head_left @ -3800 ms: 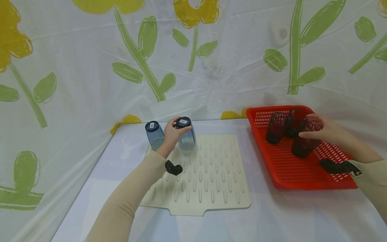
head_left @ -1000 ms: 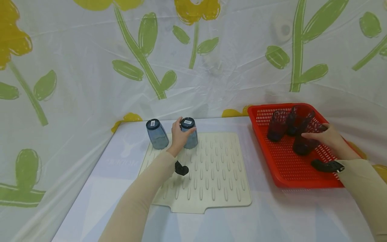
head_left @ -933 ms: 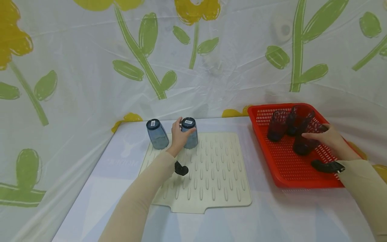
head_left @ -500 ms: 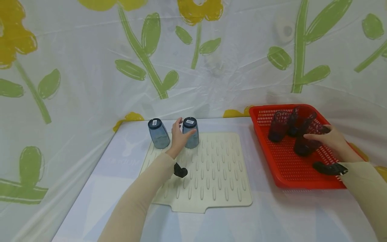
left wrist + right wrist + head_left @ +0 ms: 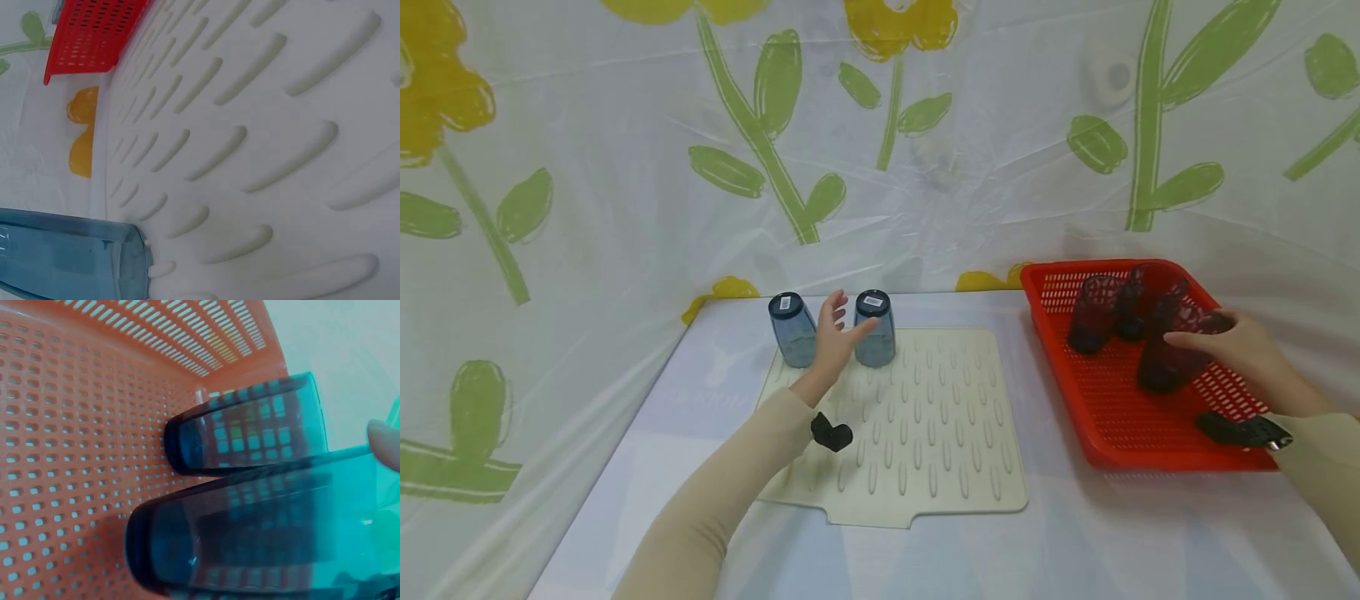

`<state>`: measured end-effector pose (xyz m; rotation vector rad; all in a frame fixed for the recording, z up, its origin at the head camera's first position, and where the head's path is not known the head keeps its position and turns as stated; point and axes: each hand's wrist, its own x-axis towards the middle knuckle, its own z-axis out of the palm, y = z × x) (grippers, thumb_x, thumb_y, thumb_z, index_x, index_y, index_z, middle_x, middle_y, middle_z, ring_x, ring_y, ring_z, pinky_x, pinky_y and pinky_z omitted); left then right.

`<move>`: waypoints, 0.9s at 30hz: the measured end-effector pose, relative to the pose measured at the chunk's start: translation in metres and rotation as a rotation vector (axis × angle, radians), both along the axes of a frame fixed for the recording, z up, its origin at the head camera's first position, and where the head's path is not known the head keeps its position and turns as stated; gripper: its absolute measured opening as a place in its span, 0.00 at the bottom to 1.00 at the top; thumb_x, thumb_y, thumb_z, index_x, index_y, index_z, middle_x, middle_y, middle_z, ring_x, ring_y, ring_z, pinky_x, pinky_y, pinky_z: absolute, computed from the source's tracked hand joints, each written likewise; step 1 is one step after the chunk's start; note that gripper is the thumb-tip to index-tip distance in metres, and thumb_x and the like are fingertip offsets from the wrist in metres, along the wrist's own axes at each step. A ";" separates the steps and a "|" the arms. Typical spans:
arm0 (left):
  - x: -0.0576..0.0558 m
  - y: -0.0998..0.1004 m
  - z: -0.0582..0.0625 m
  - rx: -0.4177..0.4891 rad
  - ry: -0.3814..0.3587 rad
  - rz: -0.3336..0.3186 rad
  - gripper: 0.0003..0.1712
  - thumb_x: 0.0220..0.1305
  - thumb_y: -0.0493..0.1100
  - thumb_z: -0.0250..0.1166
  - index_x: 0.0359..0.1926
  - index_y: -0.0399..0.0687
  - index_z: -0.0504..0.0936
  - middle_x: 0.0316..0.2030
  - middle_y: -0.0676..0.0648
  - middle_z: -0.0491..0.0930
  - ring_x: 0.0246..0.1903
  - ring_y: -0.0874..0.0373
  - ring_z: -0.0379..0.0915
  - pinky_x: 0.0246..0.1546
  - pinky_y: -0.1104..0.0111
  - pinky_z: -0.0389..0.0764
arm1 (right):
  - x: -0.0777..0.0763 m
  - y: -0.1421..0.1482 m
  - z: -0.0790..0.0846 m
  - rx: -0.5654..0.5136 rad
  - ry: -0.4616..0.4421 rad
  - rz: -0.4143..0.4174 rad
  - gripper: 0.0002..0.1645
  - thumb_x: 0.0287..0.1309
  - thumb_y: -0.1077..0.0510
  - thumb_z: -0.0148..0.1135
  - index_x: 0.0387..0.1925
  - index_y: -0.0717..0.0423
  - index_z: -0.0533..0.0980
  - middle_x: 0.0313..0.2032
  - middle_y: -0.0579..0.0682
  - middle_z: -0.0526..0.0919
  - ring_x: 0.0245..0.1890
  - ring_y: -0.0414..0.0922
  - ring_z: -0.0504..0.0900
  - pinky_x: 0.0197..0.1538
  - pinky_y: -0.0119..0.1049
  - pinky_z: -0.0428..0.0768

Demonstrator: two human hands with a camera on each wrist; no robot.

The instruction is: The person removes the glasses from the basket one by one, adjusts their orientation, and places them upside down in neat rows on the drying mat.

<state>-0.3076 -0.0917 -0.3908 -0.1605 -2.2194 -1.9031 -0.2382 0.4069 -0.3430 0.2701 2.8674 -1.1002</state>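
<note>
Behind the table (image 5: 925, 558), a big white sheet (image 5: 985, 133) hangs, with yellow flowers and green leaves on it. On the table's right side sits a red basket (image 5: 1150, 458) full of little holes. A cream mat (image 5: 925, 496) with bumps lies in the middle.

The left hand (image 5: 833, 346) is up over the mat, its fingers and thumb spread wide, holding nothing. The right hand (image 5: 1243, 346) is at the basket and grips a dark glass (image 5: 1172, 362), with the thumb by the rim.

That dark glass leans. Its long way slants, mouth up and to the right, thick bottom down to the left. I can't tell if it touches the basket floor. It looks hard and stiff, maybe heavy at the bottom. It could slip or break, so a snug hold round its side seems best.

Left of it and behind it are a side glass (image 5: 1092, 317) and a back glass (image 5: 1129, 325), mouths up. On the mat, a left blue glass (image 5: 792, 333) and a right blue glass (image 5: 875, 337) stand upside down. Each has a tiny sticker (image 5: 873, 301).
</note>
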 end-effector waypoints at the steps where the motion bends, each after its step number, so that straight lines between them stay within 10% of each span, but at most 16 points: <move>1: 0.002 -0.001 0.001 0.015 -0.010 -0.007 0.42 0.55 0.39 0.66 0.67 0.40 0.54 0.62 0.40 0.59 0.60 0.46 0.55 0.62 0.54 0.57 | 0.001 -0.001 0.001 -0.004 0.017 -0.010 0.52 0.56 0.39 0.56 0.61 0.77 0.50 0.52 0.72 0.62 0.45 0.59 0.63 0.35 0.34 0.66; 27: 0.042 0.009 0.003 0.201 0.111 -0.191 0.39 0.55 0.31 0.63 0.65 0.30 0.53 0.61 0.32 0.59 0.61 0.38 0.53 0.62 0.48 0.56 | 0.032 -0.043 0.050 0.052 0.238 -0.078 0.40 0.54 0.39 0.59 0.58 0.61 0.61 0.47 0.60 0.68 0.33 0.32 0.64 0.28 0.26 0.66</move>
